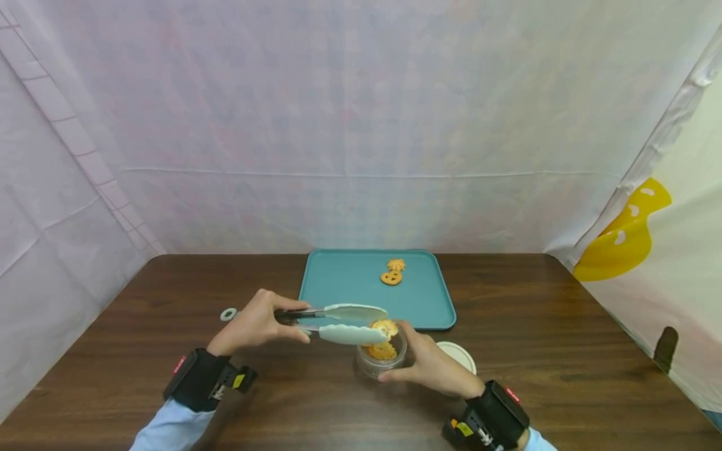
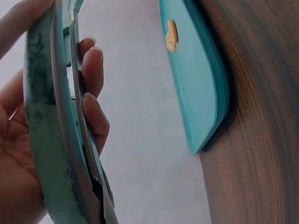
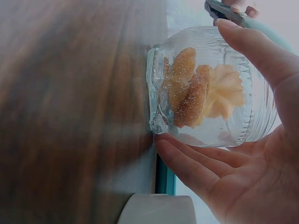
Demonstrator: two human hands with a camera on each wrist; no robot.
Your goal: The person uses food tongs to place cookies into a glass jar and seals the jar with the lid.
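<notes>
My left hand (image 1: 252, 324) grips a pair of tongs (image 1: 352, 334) with pale green tips and metal arms. The tips reach over the mouth of a clear glass jar (image 3: 233, 126), on either side of a flower-shaped cookie (image 1: 385, 327); whether they pinch it I cannot tell. More cookies (image 3: 187, 88), some sugar-dusted, lie inside the jar. Standing on the table, the jar is held by my right hand (image 1: 431, 364), thumb on one side and fingers on the other. In the left wrist view the tongs' handles (image 2: 56, 107) lie between thumb and fingers.
Behind the jar lies a teal tray (image 1: 338, 275) bearing a pretzel-shaped cookie (image 1: 391, 277) and a flower-shaped cookie (image 1: 397, 264). A white round lid (image 1: 459, 356) is beside my right hand. A small white ring (image 1: 228, 314) lies left, on the brown wooden table (image 1: 564, 326).
</notes>
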